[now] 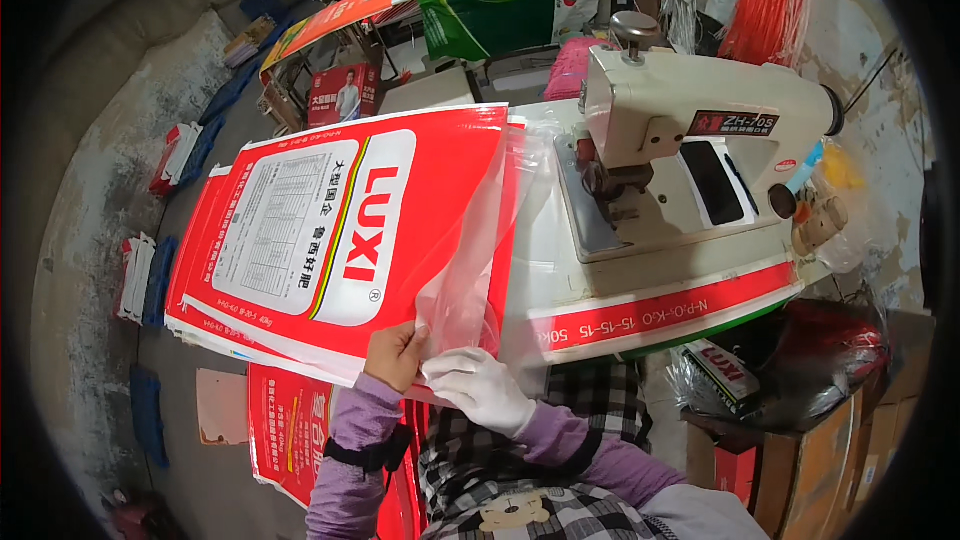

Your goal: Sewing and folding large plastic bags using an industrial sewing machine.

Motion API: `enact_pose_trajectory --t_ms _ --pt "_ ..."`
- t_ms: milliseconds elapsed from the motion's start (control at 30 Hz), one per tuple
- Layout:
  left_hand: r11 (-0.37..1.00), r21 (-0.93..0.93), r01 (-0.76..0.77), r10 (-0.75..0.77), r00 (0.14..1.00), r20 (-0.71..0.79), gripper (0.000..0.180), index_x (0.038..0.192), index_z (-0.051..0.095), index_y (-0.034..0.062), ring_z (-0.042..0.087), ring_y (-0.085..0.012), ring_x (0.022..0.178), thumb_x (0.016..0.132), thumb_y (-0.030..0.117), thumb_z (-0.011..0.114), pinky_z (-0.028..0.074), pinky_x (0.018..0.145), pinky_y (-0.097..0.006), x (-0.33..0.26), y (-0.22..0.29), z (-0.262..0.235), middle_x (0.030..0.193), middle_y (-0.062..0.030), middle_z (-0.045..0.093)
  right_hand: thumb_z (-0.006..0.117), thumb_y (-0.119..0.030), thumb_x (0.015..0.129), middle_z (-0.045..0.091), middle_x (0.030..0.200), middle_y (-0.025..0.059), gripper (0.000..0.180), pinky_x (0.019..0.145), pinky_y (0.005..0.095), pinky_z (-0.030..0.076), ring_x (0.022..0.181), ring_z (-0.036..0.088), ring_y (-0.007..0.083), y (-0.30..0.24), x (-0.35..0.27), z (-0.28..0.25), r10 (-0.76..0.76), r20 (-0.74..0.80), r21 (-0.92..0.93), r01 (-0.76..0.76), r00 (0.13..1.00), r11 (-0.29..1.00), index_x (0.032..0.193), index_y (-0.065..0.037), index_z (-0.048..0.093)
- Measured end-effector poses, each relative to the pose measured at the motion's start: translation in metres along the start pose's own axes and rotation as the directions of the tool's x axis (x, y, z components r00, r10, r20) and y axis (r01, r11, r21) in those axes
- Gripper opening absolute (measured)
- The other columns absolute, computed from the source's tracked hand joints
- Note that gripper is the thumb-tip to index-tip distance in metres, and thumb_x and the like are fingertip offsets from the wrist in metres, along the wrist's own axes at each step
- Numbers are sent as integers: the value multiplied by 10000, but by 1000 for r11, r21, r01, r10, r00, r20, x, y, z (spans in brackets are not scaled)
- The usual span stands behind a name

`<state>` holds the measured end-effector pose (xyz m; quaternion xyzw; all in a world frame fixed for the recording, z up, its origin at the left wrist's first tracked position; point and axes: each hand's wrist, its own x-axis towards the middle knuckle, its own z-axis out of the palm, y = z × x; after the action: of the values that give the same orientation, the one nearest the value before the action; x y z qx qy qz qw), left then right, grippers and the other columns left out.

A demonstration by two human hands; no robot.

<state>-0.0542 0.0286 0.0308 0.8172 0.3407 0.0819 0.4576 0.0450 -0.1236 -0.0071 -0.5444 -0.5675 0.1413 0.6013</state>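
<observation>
Nearest, the bare left hand [397,355] pinches the near edge of the top red-and-white printed sack [340,230], which lies on a stack of like sacks. Just right of it, the white-gloved right hand [475,385] grips the clear plastic liner [470,270] at the sack's mouth. Farther right stands a cream sewing machine [690,130]. Far beyond, a green bag [490,15] and slanting red-orange sacks [340,15].

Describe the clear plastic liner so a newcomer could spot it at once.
Start at the cream sewing machine. Left of it lies a stack of red printed sacks. The liner hangs from the top sack's right edge, above the white-gloved right hand: the only see-through sheet.
</observation>
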Motion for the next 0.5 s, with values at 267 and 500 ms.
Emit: enact_pose_trajectory --t_ms 267,500 --pt "946 296 -135 141 990 2 193 849 614 4 642 -383 695 834 192 652 485 629 -434 6 -2 10 700 -208 620 655 -100 812 686 946 62 124 839 363 501 944 635 239 8 -5 13 -94 49 40 92 994 995 923 -51 679" --pt "807 507 -303 476 842 -255 158 874 579 73 605 -414 723 728 59 636 469 594 -471 -15 70 3 773 -181 611 595 -154 857 671 854 132 172 736 332 511 778 640 240 37 42 3 704 58 688 -539 707 485 910 -5 662"
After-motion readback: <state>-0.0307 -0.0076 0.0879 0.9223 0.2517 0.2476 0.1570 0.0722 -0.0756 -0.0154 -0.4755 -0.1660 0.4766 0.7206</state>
